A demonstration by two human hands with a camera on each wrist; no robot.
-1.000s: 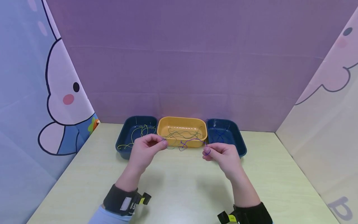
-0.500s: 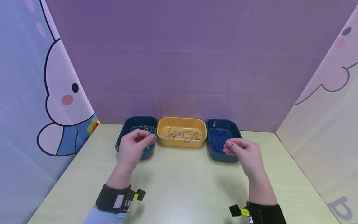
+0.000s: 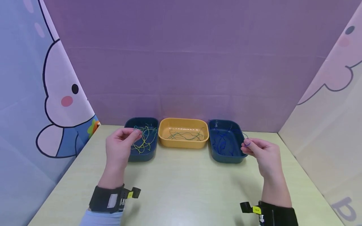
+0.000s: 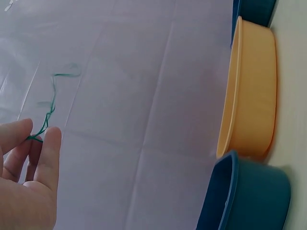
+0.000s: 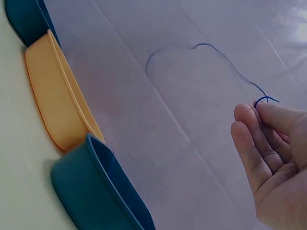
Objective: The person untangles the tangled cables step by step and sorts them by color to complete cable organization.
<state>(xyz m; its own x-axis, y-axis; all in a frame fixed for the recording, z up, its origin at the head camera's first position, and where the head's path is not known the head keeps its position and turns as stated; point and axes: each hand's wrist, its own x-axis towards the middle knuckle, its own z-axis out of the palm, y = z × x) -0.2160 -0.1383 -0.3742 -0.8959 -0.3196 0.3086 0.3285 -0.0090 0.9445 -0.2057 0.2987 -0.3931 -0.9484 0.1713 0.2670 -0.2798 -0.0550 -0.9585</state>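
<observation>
My left hand (image 3: 121,147) pinches a thin green string (image 4: 50,110) between thumb and fingertips, beside the left dark blue tray (image 3: 142,158). From its fingers the string stretches out, twisted and partly blurred in the left wrist view. On the other side my right hand (image 3: 266,155) holds a blue string (image 5: 225,57) between thumb and finger, near the right edge of the right dark blue tray (image 3: 229,159). That string curves away in a long arc in the right wrist view. Yellow strings (image 3: 145,141) lie tangled in the left tray.
Between the dark trays stands a yellow tray (image 3: 183,144) with green strings (image 3: 186,136) in it. Blue strings (image 3: 222,142) lie in the right tray. All stand on a pale table (image 3: 181,185) against a purple cloth (image 3: 181,62), with printed cloths at both sides.
Both hands have moved apart, the left one leftward and the right one rightward. The blue string, earlier spanning the space over the yellow tray, now hangs with the right hand beyond the right tray.
</observation>
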